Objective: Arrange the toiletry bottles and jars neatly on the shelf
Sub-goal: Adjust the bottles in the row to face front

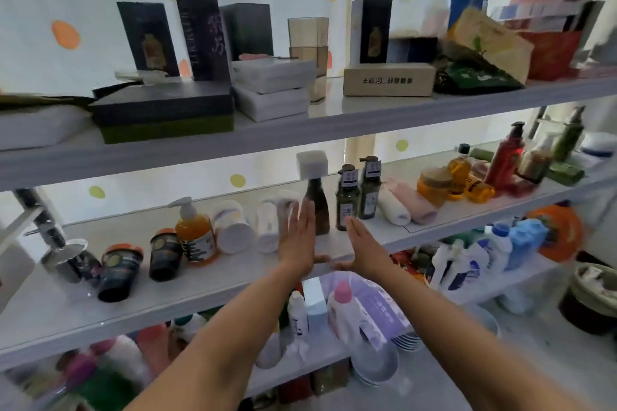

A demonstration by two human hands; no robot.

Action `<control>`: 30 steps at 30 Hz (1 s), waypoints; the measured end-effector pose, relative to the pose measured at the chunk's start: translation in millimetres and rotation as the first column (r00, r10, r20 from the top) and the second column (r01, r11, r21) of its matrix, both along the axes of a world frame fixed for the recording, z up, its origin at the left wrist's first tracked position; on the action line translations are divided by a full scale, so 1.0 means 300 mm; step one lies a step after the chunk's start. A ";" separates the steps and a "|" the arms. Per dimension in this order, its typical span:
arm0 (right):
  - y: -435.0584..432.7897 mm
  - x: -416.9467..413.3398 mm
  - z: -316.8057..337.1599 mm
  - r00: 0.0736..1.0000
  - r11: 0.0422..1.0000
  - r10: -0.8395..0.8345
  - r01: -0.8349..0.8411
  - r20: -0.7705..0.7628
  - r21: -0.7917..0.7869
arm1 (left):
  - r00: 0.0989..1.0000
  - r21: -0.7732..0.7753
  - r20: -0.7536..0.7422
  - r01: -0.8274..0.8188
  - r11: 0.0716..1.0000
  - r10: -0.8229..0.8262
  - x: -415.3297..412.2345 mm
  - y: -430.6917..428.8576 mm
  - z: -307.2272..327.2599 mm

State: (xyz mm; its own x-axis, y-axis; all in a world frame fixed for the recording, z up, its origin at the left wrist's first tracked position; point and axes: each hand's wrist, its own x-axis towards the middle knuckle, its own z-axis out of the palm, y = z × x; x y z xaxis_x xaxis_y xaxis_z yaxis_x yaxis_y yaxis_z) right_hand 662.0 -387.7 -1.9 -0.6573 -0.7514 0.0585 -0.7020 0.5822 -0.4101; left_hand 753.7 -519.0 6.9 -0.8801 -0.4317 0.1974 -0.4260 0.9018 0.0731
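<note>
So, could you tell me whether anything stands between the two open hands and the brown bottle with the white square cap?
Nothing visible does: left hand and right hand flank the brown white-capped bottle, open shelf between.

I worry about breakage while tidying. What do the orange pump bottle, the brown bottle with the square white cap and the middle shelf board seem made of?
Orange pump bottle: likely clear glossy plastic, since the liquid shows through; white plastic pump.
Brown bottle: translucent dark glass or plastic, unclear; its cap looks matte white.
Middle shelf board: smooth, pale laminate-like surface with a slight sheen.
</note>
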 end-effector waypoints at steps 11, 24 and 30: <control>0.470 -0.432 0.003 0.996 0.996 -0.085 0.086 -0.009 0.030 | 0.997 0.054 -0.008 0.071 0.996 -0.071 -0.480 0.455 -0.007; 0.997 -0.993 0.027 0.994 0.991 -0.109 0.107 0.015 0.074 | 0.999 0.140 0.011 0.045 0.989 -0.047 -1.038 0.920 0.010; 1.083 -1.290 0.008 0.995 0.993 -0.099 0.099 -0.001 0.060 | 0.994 0.139 -0.041 0.109 0.984 -0.105 -1.356 1.031 -0.034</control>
State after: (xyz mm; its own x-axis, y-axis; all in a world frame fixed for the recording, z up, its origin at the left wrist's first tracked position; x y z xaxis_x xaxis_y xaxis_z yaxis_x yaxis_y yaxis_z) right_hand 275.0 -62.8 0.5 -0.7289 -0.6845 0.0141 -0.6388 0.6727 -0.3734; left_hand 347.0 -209.6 -3.4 -0.9168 -0.3609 0.1713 -0.3227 0.9218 0.2149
